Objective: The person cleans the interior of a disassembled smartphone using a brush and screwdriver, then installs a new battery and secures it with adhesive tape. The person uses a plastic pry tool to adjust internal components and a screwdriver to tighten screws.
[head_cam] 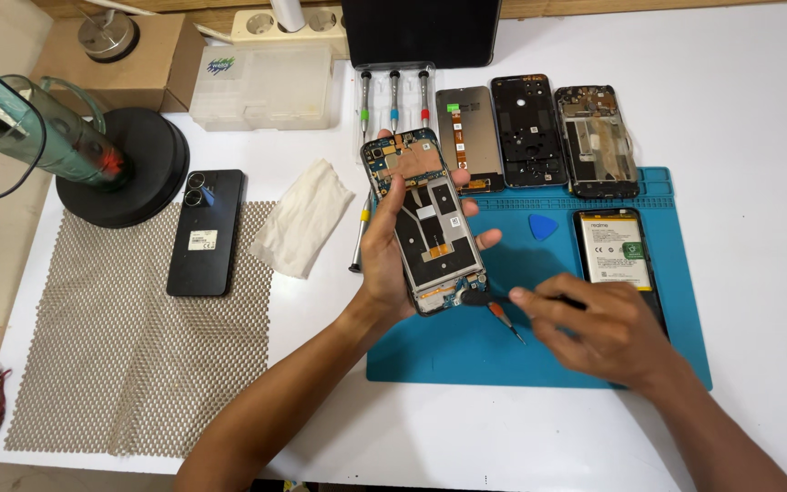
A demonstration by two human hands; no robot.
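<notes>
Holding opened phone [430, 223] above blue mat [466, 351], left hand [384, 264] grip clamped on its edges; screwdriver [503, 317] pinched in right hand [598, 323] (tip beside phone's lower end); battery [614, 251] nearby.

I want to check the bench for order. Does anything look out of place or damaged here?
Mostly orderly. The opened phone in the left hand is stripped, its parts lined up along the blue mat. One odd item: a crumpled white tissue lies off the mat, beside a loose screwdriver.

Blue work mat [430, 355]; black phone [205, 233]; beige mesh pad [129, 346]; white cloth [302, 217].
</notes>
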